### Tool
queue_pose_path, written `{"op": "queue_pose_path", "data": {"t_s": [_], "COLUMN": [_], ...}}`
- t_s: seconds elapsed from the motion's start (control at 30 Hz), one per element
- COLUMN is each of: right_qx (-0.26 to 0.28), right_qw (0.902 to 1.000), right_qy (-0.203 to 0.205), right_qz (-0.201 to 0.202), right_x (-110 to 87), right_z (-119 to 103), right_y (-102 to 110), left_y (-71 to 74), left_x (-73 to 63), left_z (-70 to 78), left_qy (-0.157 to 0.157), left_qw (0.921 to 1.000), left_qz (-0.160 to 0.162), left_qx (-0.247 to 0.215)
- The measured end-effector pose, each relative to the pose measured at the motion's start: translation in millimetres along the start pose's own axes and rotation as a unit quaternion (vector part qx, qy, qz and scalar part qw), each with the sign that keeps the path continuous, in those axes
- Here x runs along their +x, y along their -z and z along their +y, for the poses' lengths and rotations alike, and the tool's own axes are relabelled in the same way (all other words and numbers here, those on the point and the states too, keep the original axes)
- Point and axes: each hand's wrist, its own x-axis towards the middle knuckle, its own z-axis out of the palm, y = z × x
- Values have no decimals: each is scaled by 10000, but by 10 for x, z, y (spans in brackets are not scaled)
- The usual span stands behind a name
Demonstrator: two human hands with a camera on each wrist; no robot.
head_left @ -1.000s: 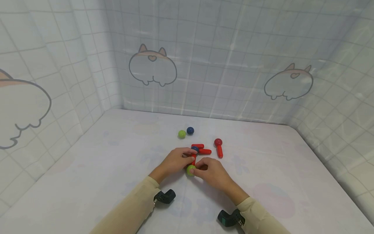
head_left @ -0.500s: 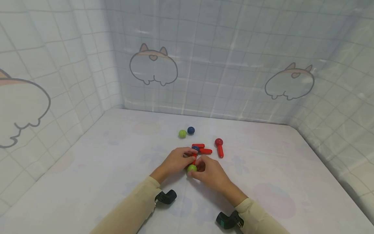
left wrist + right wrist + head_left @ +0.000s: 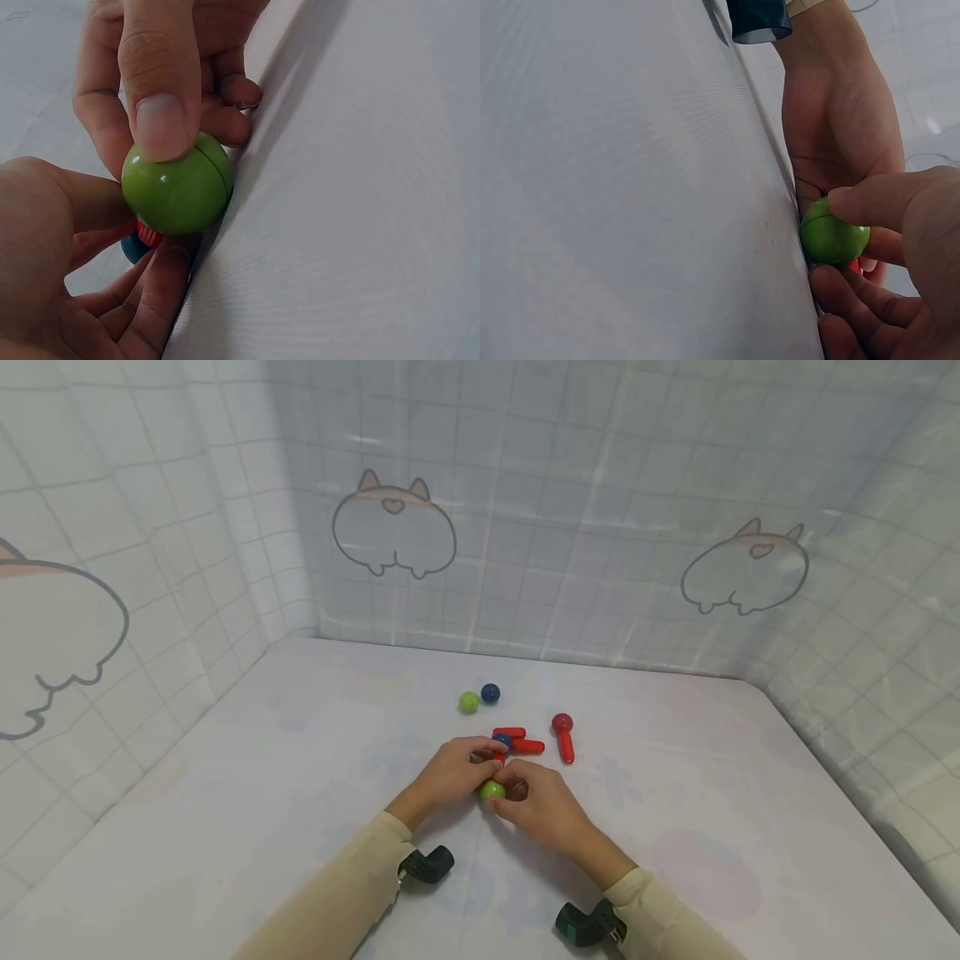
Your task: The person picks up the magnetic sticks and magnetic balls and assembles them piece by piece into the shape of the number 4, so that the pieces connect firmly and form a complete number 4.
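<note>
A green ball (image 3: pixel 492 792) sits at the near end of a red stick (image 3: pixel 498 760); a blue ball (image 3: pixel 501 742) is at the far end. My left hand (image 3: pixel 455 772) grips the stick, its index finger reaching the blue ball. With thumb and fingers, my right hand (image 3: pixel 546 802) pinches the green ball. In the left wrist view the green ball (image 3: pixel 178 186) has a seam line, and part of the blue ball (image 3: pixel 135 247) shows behind it. The right wrist view shows my right thumb on the green ball (image 3: pixel 832 238). My fingers hide most of the stick.
Two red sticks (image 3: pixel 528 747) lie just beyond my hands. To their right is a red stick with a red ball (image 3: pixel 562 723) on its end. Farther back, a loose green ball (image 3: pixel 468 702) and blue ball (image 3: pixel 491 693) rest on the white table (image 3: pixel 300 760). Tiled-pattern curtains surround it.
My right hand's fingers have shifted slightly around the green ball, up toward the stick. My left hand stays nearly still on the stick.
</note>
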Motion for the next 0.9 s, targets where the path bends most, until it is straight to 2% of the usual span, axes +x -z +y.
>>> {"op": "queue_pose_path", "data": {"t_s": [0.53,0.9], "right_qx": [-177,-147], "right_qw": [9998,9996], "right_qy": [-121,-232], "right_qz": [-24,-5], "right_x": [-9,-6], "right_z": [-28,6], "right_y": [11,-7], "left_y": [-19,-10], "left_x": [-9,-11], "left_z": [24,-1], "left_qy": [199,159], "left_qw": [9998,9997], "left_qz": [26,137], "left_qx": [-52,-81]}}
